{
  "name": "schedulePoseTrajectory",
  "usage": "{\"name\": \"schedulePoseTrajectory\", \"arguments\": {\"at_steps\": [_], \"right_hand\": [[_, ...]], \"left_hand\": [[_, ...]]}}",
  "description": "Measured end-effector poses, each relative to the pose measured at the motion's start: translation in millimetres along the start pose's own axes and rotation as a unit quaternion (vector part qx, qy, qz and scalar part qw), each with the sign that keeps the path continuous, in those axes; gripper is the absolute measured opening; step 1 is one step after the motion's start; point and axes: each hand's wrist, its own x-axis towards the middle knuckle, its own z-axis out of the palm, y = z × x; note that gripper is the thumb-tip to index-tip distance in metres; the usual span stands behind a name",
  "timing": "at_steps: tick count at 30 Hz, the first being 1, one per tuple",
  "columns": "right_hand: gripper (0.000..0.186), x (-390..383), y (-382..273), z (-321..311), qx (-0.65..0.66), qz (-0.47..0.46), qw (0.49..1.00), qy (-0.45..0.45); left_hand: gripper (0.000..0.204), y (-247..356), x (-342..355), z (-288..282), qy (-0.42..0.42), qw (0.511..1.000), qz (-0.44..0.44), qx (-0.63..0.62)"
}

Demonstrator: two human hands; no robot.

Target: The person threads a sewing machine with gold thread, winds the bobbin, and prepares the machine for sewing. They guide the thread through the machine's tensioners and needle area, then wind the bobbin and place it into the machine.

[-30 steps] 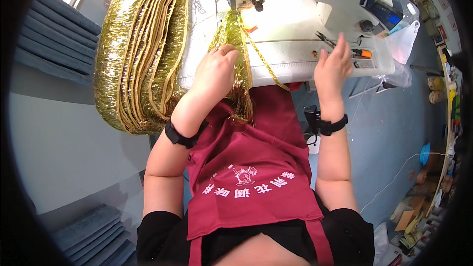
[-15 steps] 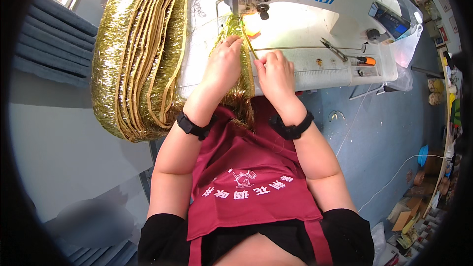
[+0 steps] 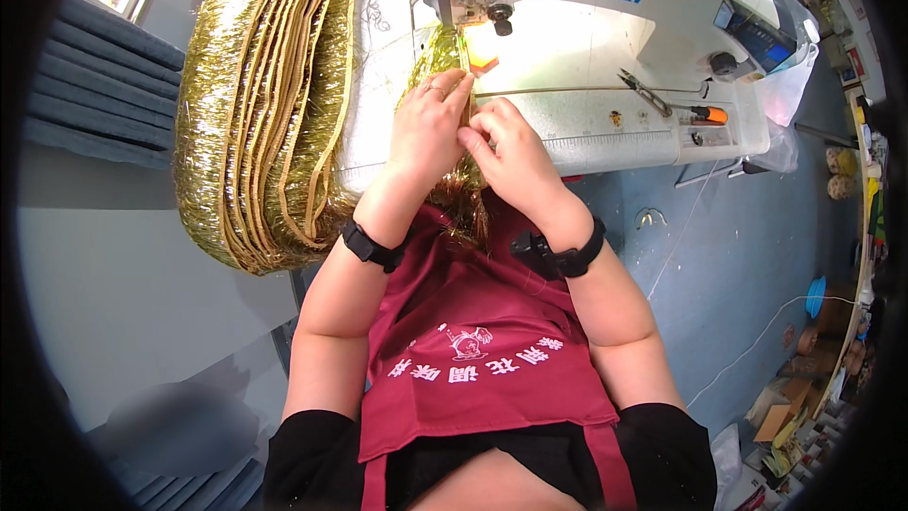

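Note:
A strip of gold tinsel fringe [image 3: 436, 55] runs from under the needle area of a white sewing machine [image 3: 605, 9] toward my lap. My left hand [image 3: 430, 128] bends over the strip just in front of the needle area, fingers together on its band; the thumb is hidden. Close beside it, my right hand [image 3: 508, 147] is closed on the band's right side, thumb and fingers pinched. The fringe's loose end [image 3: 462, 203] hangs below both hands against my dark red apron [image 3: 473, 322].
A thick folded stack of gold fringe [image 3: 274, 114] fills the left of the machine bed. Thread snips [image 3: 645, 93] and an orange-handled tool [image 3: 707, 114] lie on the bed at the right. A blue curtain [image 3: 109, 76] hangs far left; boxes and clutter line the right.
My right hand has moved left and slightly down, coming right up against my left hand. The narrow band it held out to the right now lies in line with the strip. My left hand has barely shifted.

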Motion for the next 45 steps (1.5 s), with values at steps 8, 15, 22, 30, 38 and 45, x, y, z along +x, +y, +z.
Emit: {"name": "schedulePoseTrajectory", "arguments": {"at_steps": [8,15,22,30,38,45], "right_hand": [[0.024,-11,20,-23,-0.182,-0.211,0.960,-0.039],[0.025,-19,45,-35,-0.181,-0.262,0.946,-0.054],[0.025,-19,48,-34,-0.187,-0.270,0.943,-0.056],[0.025,-18,49,-34,-0.188,-0.272,0.942,-0.058],[0.018,-21,31,-45,-0.155,-0.258,0.954,0.009],[0.040,27,14,-78,-0.074,-0.134,0.916,0.371]], "left_hand": [[0.031,-8,-8,-3,0.032,0.999,0.005,-0.012],[0.030,4,-19,5,-0.004,0.999,0.050,0.000],[0.030,7,-20,11,-0.001,0.999,0.046,0.008],[0.030,6,-20,13,0.008,0.998,0.057,0.019],[0.026,9,-18,11,-0.007,0.999,0.035,-0.002],[0.026,12,-14,11,-0.014,0.999,0.033,0.017]]}}
